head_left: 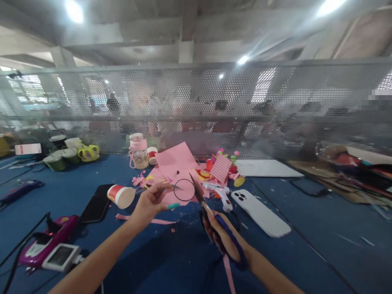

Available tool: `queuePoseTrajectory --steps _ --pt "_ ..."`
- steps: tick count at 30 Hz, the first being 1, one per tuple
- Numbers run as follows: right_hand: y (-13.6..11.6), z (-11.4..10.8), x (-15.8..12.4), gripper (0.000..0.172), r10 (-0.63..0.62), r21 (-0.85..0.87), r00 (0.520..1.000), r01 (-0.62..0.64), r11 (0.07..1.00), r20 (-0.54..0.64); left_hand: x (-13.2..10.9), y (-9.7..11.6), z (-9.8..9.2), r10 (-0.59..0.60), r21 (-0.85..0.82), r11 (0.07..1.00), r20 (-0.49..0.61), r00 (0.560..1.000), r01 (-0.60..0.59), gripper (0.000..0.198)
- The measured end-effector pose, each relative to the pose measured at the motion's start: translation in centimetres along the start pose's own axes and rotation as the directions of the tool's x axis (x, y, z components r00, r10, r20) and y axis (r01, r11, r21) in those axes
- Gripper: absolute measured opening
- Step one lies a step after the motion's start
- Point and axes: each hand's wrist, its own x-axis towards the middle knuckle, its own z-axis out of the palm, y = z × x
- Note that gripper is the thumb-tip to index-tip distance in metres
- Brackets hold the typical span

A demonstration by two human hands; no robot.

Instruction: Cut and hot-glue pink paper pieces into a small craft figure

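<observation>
My right hand [223,239] is closed round the blue handles of a pair of scissors [202,200], whose blades point up and away toward a pink sheet of paper [177,161]. My left hand [151,202] is raised in front of it, fingers pinched on a small thin piece at about [174,186]; what it is I cannot make out. A black circle outline [184,190] shows on the pink paper between the two hands. Pink paper strips [228,273] lie on the blue table [306,245] beneath my hands.
A paper cup [121,196] lies on its side by a black phone [96,204]. A white phone [260,212] and a glue gun [222,194] sit right of the scissors. A pink bottle [138,153], cups [61,157], paper scraps and a purple device [45,245] surround them; a mesh screen [196,110] stands behind.
</observation>
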Motion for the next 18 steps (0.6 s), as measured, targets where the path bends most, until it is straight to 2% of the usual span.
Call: queuePoseTrajectory --steps 4,6,10,13,18 --pt "0.7 0.4 0.6 0.059 0.133 0.233 0.99 -0.117 0.965 -0.053 -0.6 0.7 0.4 -0.034 -0.225 0.974 0.01 0.999 0.035 0.084" --pt "0.8 0.6 0.7 0.061 0.169 0.27 0.985 -0.151 0.951 -0.044 -0.9 0.9 0.9 -0.097 -0.315 0.945 -0.008 0.995 0.09 0.092" --pt "0.9 1.5 0.5 0.059 0.232 0.378 0.972 -0.198 0.904 -0.045 -1.3 0.8 2.4 -0.21 -0.335 0.929 -0.136 0.968 0.155 0.07" --pt "0.9 2.1 0.4 0.058 0.26 0.487 0.964 -0.203 0.85 -0.053 -1.6 0.5 3.4 -0.233 -0.358 0.921 -0.19 0.954 0.154 0.064" --pt "0.9 2.5 0.2 0.06 0.252 0.384 0.967 -0.223 0.896 -0.027 -2.0 -0.1 4.1 -0.226 -0.375 0.919 -0.253 0.941 0.12 0.049"
